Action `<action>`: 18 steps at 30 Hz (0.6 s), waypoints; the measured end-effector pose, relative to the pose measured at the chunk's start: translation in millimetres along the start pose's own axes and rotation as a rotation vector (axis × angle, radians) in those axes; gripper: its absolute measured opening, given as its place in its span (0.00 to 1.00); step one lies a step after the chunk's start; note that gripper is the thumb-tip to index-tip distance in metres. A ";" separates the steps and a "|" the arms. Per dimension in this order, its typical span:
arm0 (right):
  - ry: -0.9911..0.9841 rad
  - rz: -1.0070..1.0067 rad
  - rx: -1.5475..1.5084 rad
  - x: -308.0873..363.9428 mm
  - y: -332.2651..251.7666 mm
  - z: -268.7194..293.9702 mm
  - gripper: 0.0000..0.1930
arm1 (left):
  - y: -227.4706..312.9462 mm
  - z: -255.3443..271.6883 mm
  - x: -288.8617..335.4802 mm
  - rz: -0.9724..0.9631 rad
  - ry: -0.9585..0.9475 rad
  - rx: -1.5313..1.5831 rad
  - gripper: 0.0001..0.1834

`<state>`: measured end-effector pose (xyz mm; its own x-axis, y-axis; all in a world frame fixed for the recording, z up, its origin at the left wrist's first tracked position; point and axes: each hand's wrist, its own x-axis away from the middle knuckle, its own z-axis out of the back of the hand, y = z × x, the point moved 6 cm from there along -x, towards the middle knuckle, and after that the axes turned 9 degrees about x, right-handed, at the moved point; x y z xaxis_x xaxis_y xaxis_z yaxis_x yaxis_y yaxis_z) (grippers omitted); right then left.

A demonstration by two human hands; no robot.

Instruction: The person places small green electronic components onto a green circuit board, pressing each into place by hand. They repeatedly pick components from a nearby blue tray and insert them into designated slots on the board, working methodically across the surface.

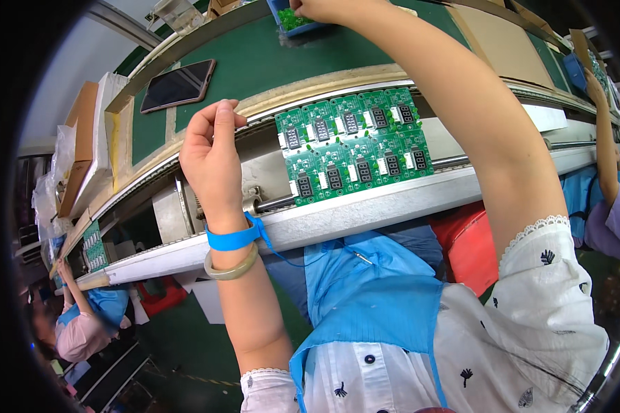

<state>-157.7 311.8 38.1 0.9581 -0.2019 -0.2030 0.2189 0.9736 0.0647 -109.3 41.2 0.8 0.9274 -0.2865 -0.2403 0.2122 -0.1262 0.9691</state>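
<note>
A green panel of circuit boards (357, 146), with dark digit displays and white connectors in two rows, lies across the rails of the conveyor line in front of me. Small bright green parts stick up from it here and there. Just left of the panel, my left hand (215, 148) is raised with its fingers curled and thumb pressed against them; whatever it may hold is hidden. Far ahead, my right hand (327, 9) reaches to a blue bin (277, 15) of small translucent green parts (295, 20). Its fingers are bunched together, and the picture's edge cuts it off.
A dark phone (178, 86) lies on the green bench at left. A blue wrist strap (231, 237) with a cord circles my left wrist, above a bangle (231, 266). Metal rails (365, 199) edge the line. Co-workers sit at far left and right; another board panel (94, 246) is farther left.
</note>
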 end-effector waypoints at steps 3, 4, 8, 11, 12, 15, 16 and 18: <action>0.140 -0.023 -0.193 12.0 16.8 12.8 0.11 | 1.1 -4.2 0.5 0.000 -0.016 0.019 0.11; 0.236 -0.022 -0.258 21.6 25.0 19.5 0.11 | 1.3 -6.5 -0.4 -0.002 -0.024 0.032 0.11; 0.217 -0.068 -0.826 84.3 28.4 39.9 0.10 | -3.0 4.6 4.0 0.008 -0.029 0.016 0.11; 0.104 -0.225 -0.978 149.3 62.4 25.7 0.12 | 0.1 -1.5 3.9 0.015 -0.054 0.034 0.11; 0.001 -0.323 -1.125 169.7 73.8 14.5 0.14 | -0.5 -2.6 4.0 0.013 -0.058 0.040 0.11; -0.004 -0.403 -1.392 224.7 68.4 12.1 0.11 | -2.6 -0.2 4.2 0.001 -0.057 0.064 0.11; -0.011 -0.387 -1.433 236.2 68.8 9.6 0.11 | -3.8 -0.3 3.9 -0.002 -0.060 0.062 0.11; -0.027 -0.356 -1.525 254.8 68.6 6.0 0.12 | -5.1 1.1 3.8 -0.006 -0.069 0.049 0.11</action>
<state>102.5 326.5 -3.3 0.9064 -0.4217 0.0255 0.0554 0.0588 -0.9967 -107.3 39.7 -5.2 0.9026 -0.3499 -0.2510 0.2009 -0.1735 0.9641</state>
